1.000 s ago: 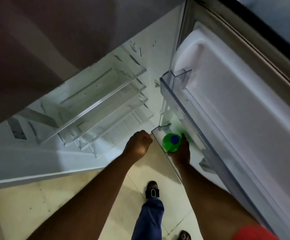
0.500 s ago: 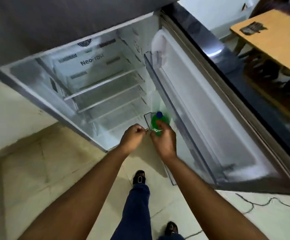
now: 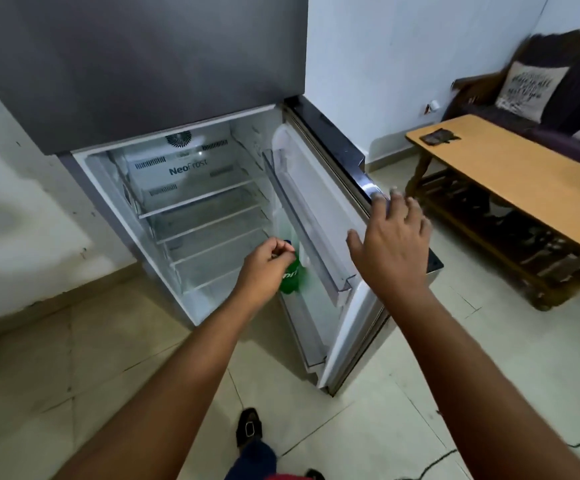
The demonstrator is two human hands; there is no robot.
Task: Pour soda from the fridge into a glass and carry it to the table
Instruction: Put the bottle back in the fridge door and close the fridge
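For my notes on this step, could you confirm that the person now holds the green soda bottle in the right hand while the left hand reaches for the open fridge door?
Not quite: the hands are swapped. In the head view the left hand holds the green soda bottle, and the open right hand reaches for the open fridge door.

Bottle (image 3: pixel 290 277) before open fridge (image 3: pixel 191 202); table (image 3: pixel 510 174) right, sofa (image 3: pixel 558 95) seemingly behind.

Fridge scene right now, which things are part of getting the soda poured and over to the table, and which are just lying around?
Part of the job:
green soda bottle, gripped by the left hand
fridge door, right hand open at its edge
wooden table

Just lying about:
dark item on the table
sofa with cushions
cable on the floor
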